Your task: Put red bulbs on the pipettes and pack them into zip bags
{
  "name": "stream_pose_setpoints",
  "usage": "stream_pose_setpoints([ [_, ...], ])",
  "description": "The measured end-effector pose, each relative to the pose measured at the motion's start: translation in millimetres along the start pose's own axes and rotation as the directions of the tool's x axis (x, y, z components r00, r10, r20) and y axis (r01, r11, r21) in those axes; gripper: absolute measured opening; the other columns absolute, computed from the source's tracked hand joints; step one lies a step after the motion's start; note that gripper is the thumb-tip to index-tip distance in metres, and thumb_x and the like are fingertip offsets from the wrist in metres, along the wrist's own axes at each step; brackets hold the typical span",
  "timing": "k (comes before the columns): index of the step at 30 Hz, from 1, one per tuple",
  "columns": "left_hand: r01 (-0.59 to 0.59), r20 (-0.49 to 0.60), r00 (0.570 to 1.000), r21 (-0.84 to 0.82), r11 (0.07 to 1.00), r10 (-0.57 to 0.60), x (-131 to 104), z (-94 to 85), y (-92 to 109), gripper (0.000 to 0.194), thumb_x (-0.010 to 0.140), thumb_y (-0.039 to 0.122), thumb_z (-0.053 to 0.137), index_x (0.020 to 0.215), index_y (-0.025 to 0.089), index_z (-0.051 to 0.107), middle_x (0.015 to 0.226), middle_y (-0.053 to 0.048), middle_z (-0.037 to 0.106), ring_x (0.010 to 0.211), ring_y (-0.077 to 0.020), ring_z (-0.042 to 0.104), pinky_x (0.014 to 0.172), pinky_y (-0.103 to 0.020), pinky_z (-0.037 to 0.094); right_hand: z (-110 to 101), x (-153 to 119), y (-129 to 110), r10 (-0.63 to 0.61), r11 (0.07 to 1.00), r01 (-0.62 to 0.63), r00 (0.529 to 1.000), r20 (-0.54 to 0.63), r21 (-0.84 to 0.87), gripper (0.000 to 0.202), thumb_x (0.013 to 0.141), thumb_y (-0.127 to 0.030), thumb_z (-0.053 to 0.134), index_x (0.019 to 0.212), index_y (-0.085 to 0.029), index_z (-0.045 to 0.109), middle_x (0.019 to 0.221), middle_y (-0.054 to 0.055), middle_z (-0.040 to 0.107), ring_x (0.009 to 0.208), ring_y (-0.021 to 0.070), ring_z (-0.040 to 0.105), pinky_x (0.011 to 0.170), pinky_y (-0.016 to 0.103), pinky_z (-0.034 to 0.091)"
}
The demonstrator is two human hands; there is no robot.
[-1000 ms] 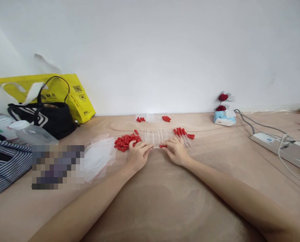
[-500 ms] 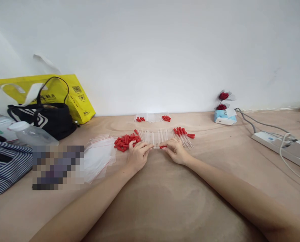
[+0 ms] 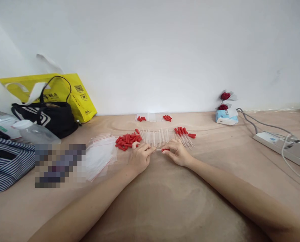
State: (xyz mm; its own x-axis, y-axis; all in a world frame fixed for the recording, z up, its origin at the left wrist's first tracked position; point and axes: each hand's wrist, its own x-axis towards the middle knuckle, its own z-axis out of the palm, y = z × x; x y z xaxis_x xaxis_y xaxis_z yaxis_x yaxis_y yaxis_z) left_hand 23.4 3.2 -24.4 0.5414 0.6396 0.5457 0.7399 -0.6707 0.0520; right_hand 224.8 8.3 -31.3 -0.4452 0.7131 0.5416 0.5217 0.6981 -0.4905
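Note:
Between my two hands lies a thin clear dropper tube (image 3: 158, 150), level and sideways. My left hand (image 3: 141, 156) pinches its left end. My right hand (image 3: 176, 152) is closed on a red rubber bulb (image 3: 163, 150) at the tube's right end; the fingers hide most of the bulb. Just beyond my hands is a row of clear dropper tubes (image 3: 156, 137). To its left spreads a heap of red rubber bulbs (image 3: 127, 141), near my left fingers. Beyond my right hand lie several droppers with red bulbs (image 3: 181, 131) fitted.
Clear zip bags (image 3: 102, 156) lie left of my left hand. A filled bag (image 3: 153, 117) rests by the wall. At left stand a yellow bag (image 3: 83, 107), a black handbag (image 3: 56, 117) and a bottle (image 3: 39, 132). A power strip (image 3: 273, 139) and a tissue pack (image 3: 227, 117) are at right.
The red bulb, lying across the gap before, is now mostly covered by my right fingers. More of the clear tube shows between my hands. The whole view has shifted slightly.

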Motion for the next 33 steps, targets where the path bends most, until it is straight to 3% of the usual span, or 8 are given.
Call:
stream_pose_setpoints([
  [15,-0.058,-0.005,0.998,0.147,0.988,0.059,-2.7,-1.2,6.3,0.033,0.076,0.004,0.036,0.087,0.023,0.061,0.072,-0.003,0.062,0.069,-0.0166,0.053,0.078,-0.040,0.025,3.7,-4.9,-0.7,-0.200,0.963,0.195,0.980,-0.008,-0.184,0.019,0.084,-0.028,0.045,0.086,-0.020,0.062,0.084,0.004,0.068,0.076,0.0147,0.058,0.077,0.035,0.030],
  [23,0.013,0.025,1.000,0.025,1.000,-0.013,-3.2,-1.3,7.2,0.029,0.077,0.008,0.039,0.089,0.024,0.060,0.071,-0.001,0.062,0.064,-0.0142,0.052,0.077,-0.039,0.025,5.6,-1.9,1.9,-0.115,0.992,0.120,0.983,-0.143,0.028,0.016,0.081,-0.031,0.051,0.085,-0.023,0.065,0.077,0.002,0.069,0.068,0.0125,0.060,0.074,0.032,0.036],
  [33,-0.029,-0.043,0.999,0.080,0.996,0.032,-1.3,-3.3,11.6,0.030,0.074,0.005,0.039,0.084,0.023,0.062,0.068,-0.001,0.062,0.064,-0.0150,0.053,0.078,-0.040,0.026,6.7,-0.4,2.2,-0.202,0.976,0.196,0.978,-0.059,-0.089,0.016,0.082,-0.027,0.050,0.087,-0.022,0.065,0.081,0.003,0.068,0.073,0.0133,0.059,0.079,0.033,0.034],
])
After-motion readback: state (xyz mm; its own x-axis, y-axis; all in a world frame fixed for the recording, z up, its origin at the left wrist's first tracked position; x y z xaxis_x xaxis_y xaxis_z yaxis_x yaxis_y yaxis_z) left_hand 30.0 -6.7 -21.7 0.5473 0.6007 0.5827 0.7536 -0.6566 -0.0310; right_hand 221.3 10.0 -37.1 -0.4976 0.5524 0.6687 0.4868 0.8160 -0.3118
